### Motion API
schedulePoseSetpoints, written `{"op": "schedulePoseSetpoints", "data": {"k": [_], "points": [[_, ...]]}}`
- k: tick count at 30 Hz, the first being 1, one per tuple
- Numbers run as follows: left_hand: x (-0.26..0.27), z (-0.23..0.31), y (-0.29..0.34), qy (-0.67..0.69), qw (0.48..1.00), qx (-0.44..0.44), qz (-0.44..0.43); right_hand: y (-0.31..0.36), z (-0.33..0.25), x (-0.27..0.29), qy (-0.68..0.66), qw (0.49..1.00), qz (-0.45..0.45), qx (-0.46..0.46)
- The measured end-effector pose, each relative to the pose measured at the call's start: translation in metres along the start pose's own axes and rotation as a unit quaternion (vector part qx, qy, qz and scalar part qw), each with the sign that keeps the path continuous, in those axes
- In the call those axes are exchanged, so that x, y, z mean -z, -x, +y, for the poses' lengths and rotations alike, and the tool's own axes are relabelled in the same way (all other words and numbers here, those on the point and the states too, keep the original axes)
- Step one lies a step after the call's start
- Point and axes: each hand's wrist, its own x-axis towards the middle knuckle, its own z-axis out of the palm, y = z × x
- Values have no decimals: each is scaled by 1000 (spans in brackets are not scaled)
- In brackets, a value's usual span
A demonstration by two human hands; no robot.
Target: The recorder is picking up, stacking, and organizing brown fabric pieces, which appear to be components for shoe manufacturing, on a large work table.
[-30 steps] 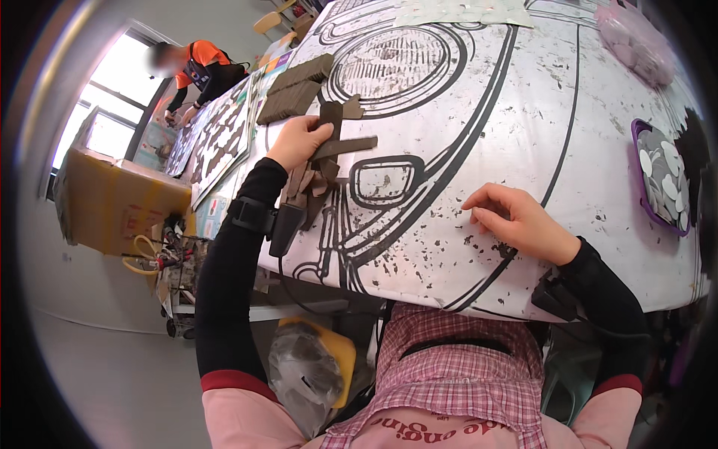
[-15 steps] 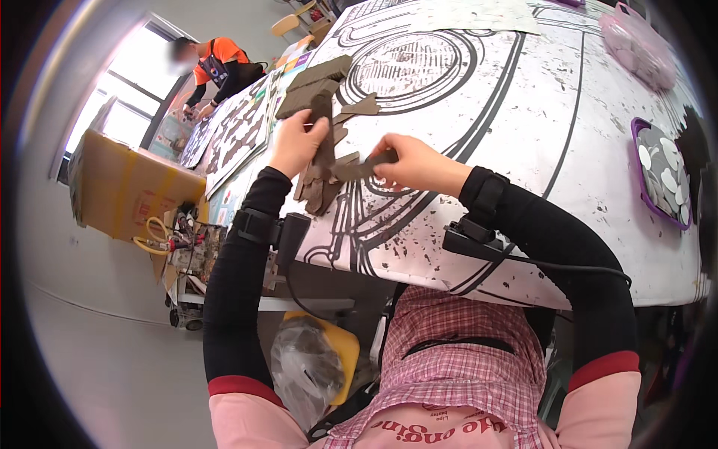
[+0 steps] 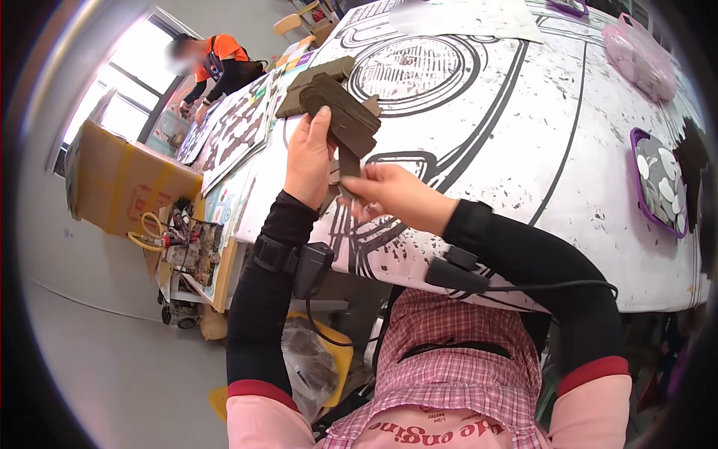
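Observation:
My left hand [image 3: 305, 163] grips a stack of flat dark-brown pieces [image 3: 342, 114], tilted above the table, with the thumb on its near edge. From below that stack a narrow dark-brown strip [image 3: 349, 163] sticks out toward me. My right hand [image 3: 396, 196] pinches the near end of this strip; its lower fingers are blurred. Behind the stack, more flat brown pieces [image 3: 290, 103] lie layered on the table. A few loose pieces under my hands are partly hidden.
The white tablecloth [image 3: 516, 232] has black line drawings and dark flecks. At right stand a purple-rimmed basket [image 3: 640, 179] of grey and white pieces and a pink plastic bag [image 3: 636, 56]. Beyond a cardboard box [image 3: 134, 187] at left, a person in orange [image 3: 228, 49] bends over printed sheets.
My left hand has lifted a stack of brown pieces off the table and turned it. My right hand has moved left and nearer, onto the strip below the stack.

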Motion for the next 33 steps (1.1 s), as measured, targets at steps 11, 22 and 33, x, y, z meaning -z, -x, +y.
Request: {"op": "schedulePoseSetpoints", "data": {"k": [11, 22, 33], "points": [[-9, -17, 28, 104, 990, 94, -30, 40, -31, 24, 169, 980, 109, 1], [-26, -13, 41, 171, 975, 133, -54, 25, -41, 10, 283, 955, 90, 16], [-31, -9, 51, 62, 985, 115, -109, 32, -43, 12, 308, 948, 77, 6]]}}
